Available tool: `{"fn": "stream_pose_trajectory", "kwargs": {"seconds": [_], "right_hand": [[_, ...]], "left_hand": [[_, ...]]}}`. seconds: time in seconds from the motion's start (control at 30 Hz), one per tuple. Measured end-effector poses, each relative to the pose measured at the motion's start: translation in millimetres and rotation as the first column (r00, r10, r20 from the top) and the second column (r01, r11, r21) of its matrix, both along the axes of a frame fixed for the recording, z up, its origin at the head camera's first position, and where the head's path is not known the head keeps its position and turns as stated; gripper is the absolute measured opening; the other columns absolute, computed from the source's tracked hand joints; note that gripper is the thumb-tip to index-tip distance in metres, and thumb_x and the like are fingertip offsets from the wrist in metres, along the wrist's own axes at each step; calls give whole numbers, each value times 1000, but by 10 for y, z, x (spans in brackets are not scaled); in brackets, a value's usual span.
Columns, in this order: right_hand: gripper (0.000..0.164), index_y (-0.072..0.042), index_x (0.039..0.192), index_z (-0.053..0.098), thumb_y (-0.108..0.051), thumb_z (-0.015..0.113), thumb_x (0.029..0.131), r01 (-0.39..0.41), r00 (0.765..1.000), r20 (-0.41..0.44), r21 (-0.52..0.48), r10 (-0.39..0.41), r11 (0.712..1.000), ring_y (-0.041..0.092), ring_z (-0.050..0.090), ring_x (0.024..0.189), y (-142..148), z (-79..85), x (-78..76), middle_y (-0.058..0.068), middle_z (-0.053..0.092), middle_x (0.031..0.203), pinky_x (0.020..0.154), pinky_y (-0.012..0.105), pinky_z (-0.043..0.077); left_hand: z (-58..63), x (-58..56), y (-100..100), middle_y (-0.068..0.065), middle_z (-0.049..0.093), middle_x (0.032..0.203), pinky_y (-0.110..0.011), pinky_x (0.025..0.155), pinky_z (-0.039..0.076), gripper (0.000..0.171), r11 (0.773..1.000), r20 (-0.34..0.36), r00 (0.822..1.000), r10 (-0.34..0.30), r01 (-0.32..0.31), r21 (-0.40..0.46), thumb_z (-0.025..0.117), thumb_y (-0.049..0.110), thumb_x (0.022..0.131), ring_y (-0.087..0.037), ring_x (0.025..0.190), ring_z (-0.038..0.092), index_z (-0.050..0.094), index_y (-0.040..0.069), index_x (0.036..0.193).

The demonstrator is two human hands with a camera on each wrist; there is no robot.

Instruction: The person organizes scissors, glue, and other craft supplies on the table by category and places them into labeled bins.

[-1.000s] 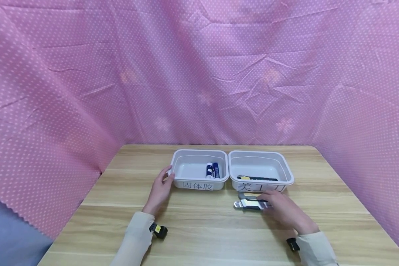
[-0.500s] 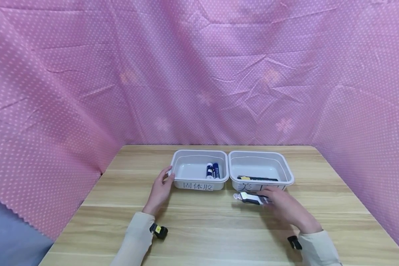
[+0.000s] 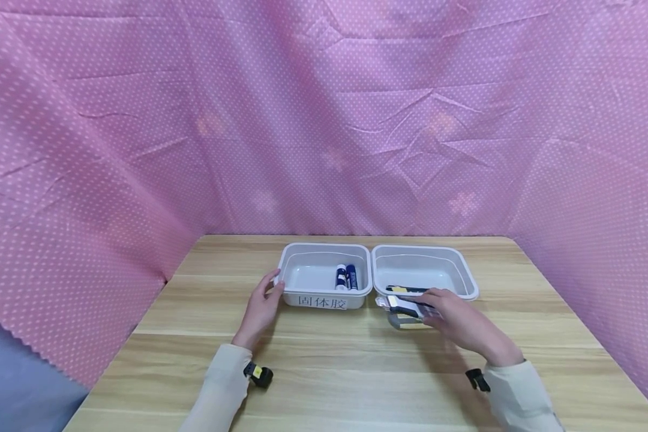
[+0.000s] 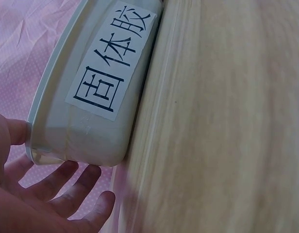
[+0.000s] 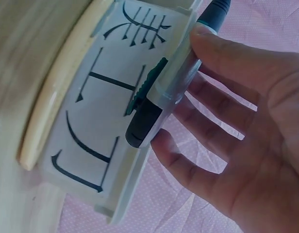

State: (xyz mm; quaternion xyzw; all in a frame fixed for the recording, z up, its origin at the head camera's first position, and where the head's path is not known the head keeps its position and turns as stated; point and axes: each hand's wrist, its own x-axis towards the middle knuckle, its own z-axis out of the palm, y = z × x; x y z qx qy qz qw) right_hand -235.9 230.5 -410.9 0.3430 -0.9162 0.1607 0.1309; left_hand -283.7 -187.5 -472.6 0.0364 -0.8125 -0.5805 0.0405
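My right hand (image 3: pixel 461 324) holds a grey-white and black utility knife (image 3: pixel 405 306) at the front rim of the right white plastic box (image 3: pixel 421 247). In the right wrist view, thumb and fingers pinch the knife (image 5: pixel 164 99) before the box's printed label. A black and yellow utility knife (image 3: pixel 396 289) lies inside that box, partly hidden. On the table below the held knife is a grey and yellow object (image 3: pixel 402 323), mostly covered. My left hand (image 3: pixel 260 309) grips the near left corner of the left white plastic box (image 3: pixel 324 245), which contains two blue-and-white glue sticks (image 3: pixel 351 277).
Both boxes stand side by side toward the back of the wooden table (image 3: pixel 324 378). A label (image 4: pixel 113 60) with printed characters is on the left box's front. Pink dotted cloth (image 3: pixel 324 120) hangs behind and at the sides.
My right hand has lifted the grey-white and black utility knife off the table and moved it forward to the right box's front rim. My left hand stays in place.
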Motion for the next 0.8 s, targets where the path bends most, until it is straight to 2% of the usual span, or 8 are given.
{"fn": "stream_pose_trajectory", "kwargs": {"seconds": [0.33, 0.57, 0.8], "right_hand": [[35, 1, 120, 71, -2, 79, 86, 31, 1000, 8, -19, -30, 999, 31, 69, 104, -25, 182, -103, 13, 73, 111, 92, 50, 57], [36, 3, 118, 71, 2, 80, 84, 23, 1000, 15, -83, -22, 996, 30, 69, 99, -27, 222, -202, 13, 72, 109, 88, 50, 58], [37, 3, 120, 70, 2, 80, 84, 40, 998, 42, -100, -35, 994, 31, 69, 102, -27, 230, -278, 14, 73, 111, 91, 52, 58]], "left_hand": [[-5, -12, -2, -21, 43, 156, -53, 116, 42, 50, 1000, 2, 1000, -2, 2, 4, 49, 38, 108, -39, 135, 53, 41, 24, 156], [-9, -9, 3, -23, 44, 156, -53, 116, 41, 50, 1000, -11, 1000, 1, 0, 5, 49, 37, 108, -39, 135, 54, 42, 22, 155], [-8, -14, 1, -22, 44, 156, -53, 116, 42, 50, 1000, -16, 1000, 0, 0, 11, 50, 36, 108, -39, 134, 54, 42, 22, 155]]}}
